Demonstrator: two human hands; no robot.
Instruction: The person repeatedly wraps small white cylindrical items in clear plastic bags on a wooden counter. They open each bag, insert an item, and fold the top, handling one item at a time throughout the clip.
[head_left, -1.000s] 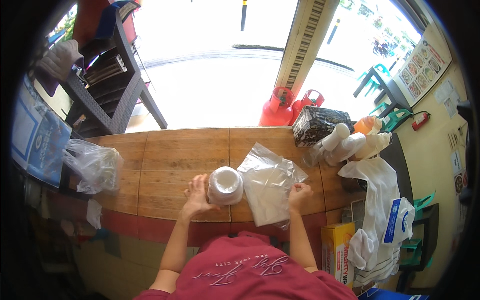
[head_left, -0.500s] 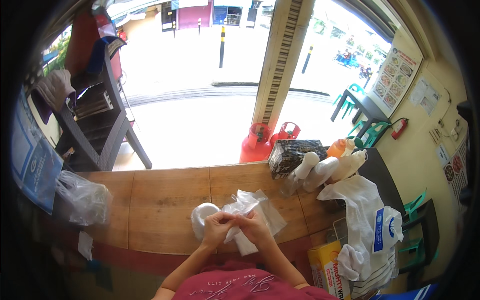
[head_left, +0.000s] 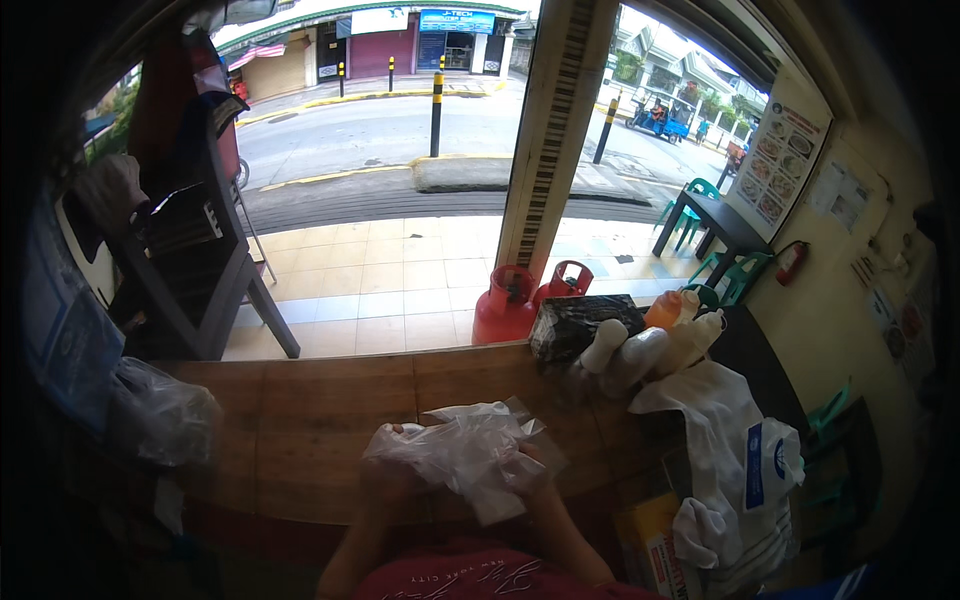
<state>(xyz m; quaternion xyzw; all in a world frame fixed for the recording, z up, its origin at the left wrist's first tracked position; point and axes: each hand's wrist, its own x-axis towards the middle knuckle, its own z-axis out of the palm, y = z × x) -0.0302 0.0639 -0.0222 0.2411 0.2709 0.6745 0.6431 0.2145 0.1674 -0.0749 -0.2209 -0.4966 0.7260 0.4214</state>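
A clear plastic bag [head_left: 465, 448] is spread between my two hands above the wooden table. My left hand [head_left: 390, 482] is closed on its left side, largely covered by the film and in dim light. On the opposite side, my right hand [head_left: 536, 474] grips the bag's edge. More clear film lies beneath and behind the bag at the right. A bit of white shows by my left fingertips; I cannot tell whether it is the round white container, which the bag otherwise hides.
At the right stand squeeze bottles [head_left: 640, 358], a dark box [head_left: 580, 325], a white cloth [head_left: 710, 400] and a yellow carton [head_left: 655, 540]. A crumpled plastic bag [head_left: 165, 410] lies at the left. Red gas cylinders [head_left: 503, 308] stand beyond the table [head_left: 330, 400].
My hands have moved apart from a pinch together, and the plastic bag now stretches between them. The round white container has gone from plain sight. The picture has darkened indoors.
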